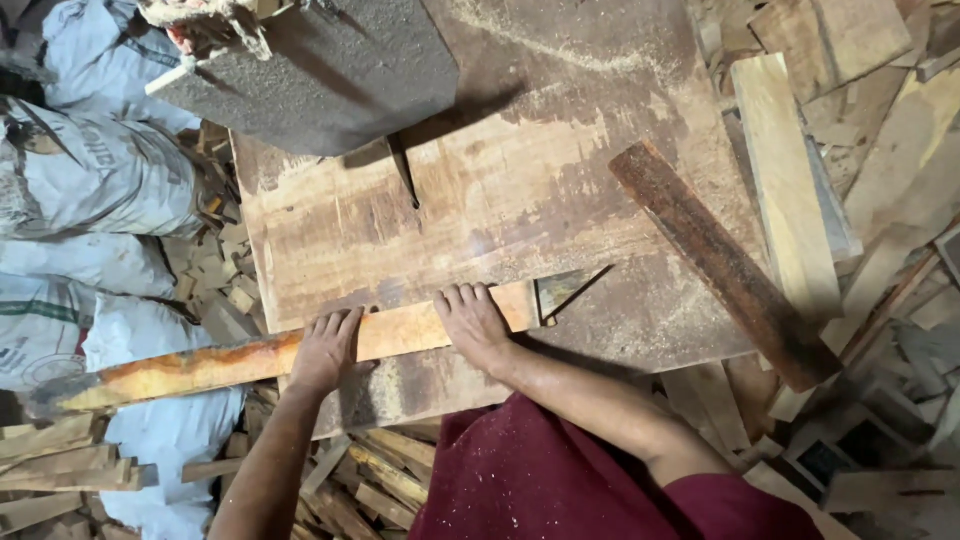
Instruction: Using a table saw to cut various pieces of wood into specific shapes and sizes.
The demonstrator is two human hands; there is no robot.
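A long orange-brown wooden strip (230, 360) lies across the near edge of the worn saw table (520, 190), its left end hanging off the table. My left hand (325, 350) rests palm down on the strip's middle. My right hand (475, 322) presses flat on the strip near its right end, fingers spread over the top edge. The thin saw blade (405, 175) stands in its slot further back, well apart from both hands, under the grey blade housing (320, 70).
A dark rusty bar (725, 265) lies diagonally on the table's right side. A small wedge offcut (565, 288) sits by the strip's right end. Pale planks and scrap wood (790, 180) pile up on the right, filled white sacks (90, 190) on the left, offcuts below.
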